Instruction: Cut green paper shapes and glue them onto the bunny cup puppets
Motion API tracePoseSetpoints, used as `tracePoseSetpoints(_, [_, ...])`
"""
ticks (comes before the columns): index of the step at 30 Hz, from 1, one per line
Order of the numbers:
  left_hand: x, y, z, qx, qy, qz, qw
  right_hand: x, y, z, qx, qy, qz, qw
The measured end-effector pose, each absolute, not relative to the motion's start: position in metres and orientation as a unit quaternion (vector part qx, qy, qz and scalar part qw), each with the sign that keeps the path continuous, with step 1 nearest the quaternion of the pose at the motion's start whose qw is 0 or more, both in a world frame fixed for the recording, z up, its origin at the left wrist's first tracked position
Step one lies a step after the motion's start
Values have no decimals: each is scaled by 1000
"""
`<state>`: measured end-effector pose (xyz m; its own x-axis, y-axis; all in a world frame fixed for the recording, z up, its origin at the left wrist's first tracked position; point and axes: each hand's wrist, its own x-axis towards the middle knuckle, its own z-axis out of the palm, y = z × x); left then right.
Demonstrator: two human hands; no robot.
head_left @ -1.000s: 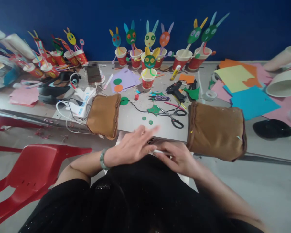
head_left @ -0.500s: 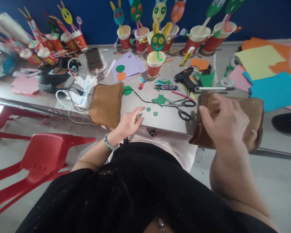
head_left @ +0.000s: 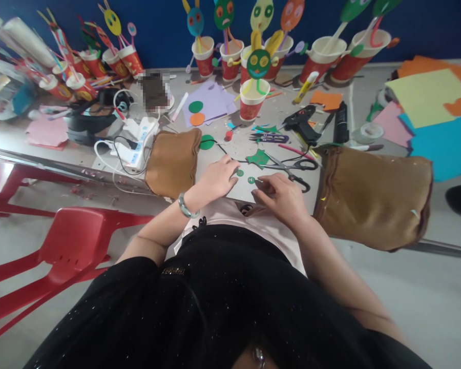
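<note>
Two small green discs lie on the table near its front edge: one green disc [head_left: 240, 173] by my left fingertips, the other green disc [head_left: 251, 180] by my right. My left hand [head_left: 217, 178] rests open on the table, thumb apart from the curved fingers. Just right of the discs, my right hand [head_left: 282, 196] is open, its fingers bent and the thumb apart, with nothing visible between them. Behind the hands lie a jagged green scrap [head_left: 257, 158] and black-handled scissors [head_left: 300, 183].
Brown cushions, one left [head_left: 172, 161] and one right [head_left: 376, 197], flank the hands. Farther back are a glue gun [head_left: 302, 123], purple-handled snips [head_left: 274, 138], a black marker [head_left: 341, 123] and a cup with a green-faced figure [head_left: 251, 106]. A power strip [head_left: 140, 141] stands left.
My right hand has come left from above the right cushion to the small discs. My left hand has shifted slightly right, closer to them. A black marker now shows by the glue gun.
</note>
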<state>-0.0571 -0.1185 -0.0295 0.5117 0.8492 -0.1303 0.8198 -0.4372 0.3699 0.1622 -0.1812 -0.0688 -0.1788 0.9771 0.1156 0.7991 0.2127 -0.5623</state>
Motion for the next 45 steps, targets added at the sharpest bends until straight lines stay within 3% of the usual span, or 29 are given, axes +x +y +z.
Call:
tracePoseSetpoints(24, [-43, -103, -28, 886, 433, -16, 163, 143, -153, -51, -607, -771, 162, 104])
tracePoseSetpoints(36, [-44, -102, -29, 888, 425, -12, 176, 142, -152, -50, -612, -770, 158, 84])
tracePoseSetpoints(45, [-46, -103, -31, 886, 428, 15, 180, 145, -157, -62, -601, -777, 134, 132])
